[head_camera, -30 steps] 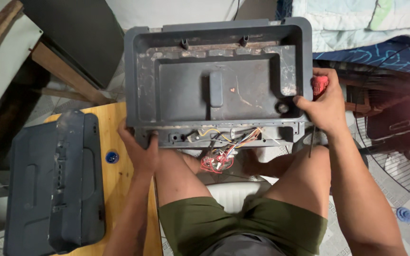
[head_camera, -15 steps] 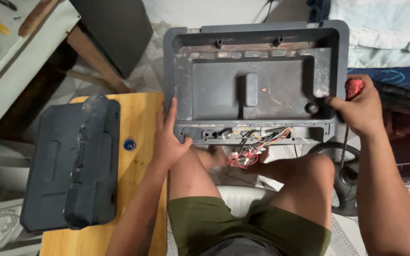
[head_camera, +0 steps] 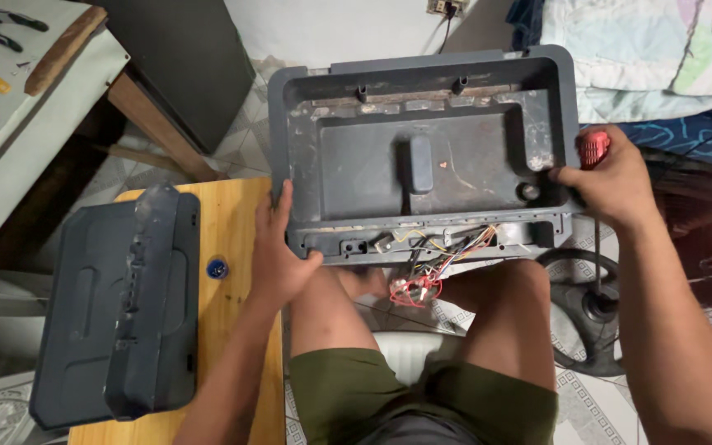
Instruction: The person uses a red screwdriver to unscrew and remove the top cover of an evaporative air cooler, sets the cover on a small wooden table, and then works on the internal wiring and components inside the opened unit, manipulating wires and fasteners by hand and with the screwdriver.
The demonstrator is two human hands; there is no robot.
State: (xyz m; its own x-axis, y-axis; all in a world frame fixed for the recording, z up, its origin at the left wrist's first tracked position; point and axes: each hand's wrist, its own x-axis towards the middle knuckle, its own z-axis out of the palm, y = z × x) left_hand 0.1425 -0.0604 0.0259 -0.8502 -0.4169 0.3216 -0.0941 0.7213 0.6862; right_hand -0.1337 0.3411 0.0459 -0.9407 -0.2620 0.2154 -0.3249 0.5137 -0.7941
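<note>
We see a grey plastic casing [head_camera: 422, 156] resting across the person's knees, hollow side up, its long axis running left to right and its wired edge toward the body. The left hand [head_camera: 278, 255] clamps the casing's near left corner, fingers up the side wall and thumb on the lower rim. The right hand [head_camera: 607, 181] is closed around a red-handled screwdriver [head_camera: 593, 150] while pressing against the casing's right edge. Loose coloured wires [head_camera: 434, 259] hang from the near edge between the thighs. Left of the casing, a wooden table [head_camera: 228, 222] carries a grey cover [head_camera: 121, 309]; a bare strip runs along the table's right edge.
</note>
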